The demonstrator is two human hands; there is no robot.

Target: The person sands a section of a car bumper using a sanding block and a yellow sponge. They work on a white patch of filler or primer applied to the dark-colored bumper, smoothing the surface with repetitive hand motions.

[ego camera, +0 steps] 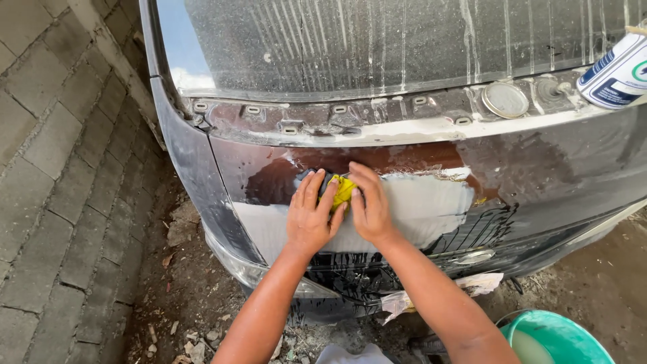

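Together, hands (340,210) pressing yellow pad (344,189), perhaps sandpaper

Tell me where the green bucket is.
In the head view, the green bucket sits on the ground at the bottom right, beside the right forearm and below the car's rear panel.

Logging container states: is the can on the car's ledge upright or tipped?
Tipped. The can lies slanted on the ledge below the window, its side label facing up.
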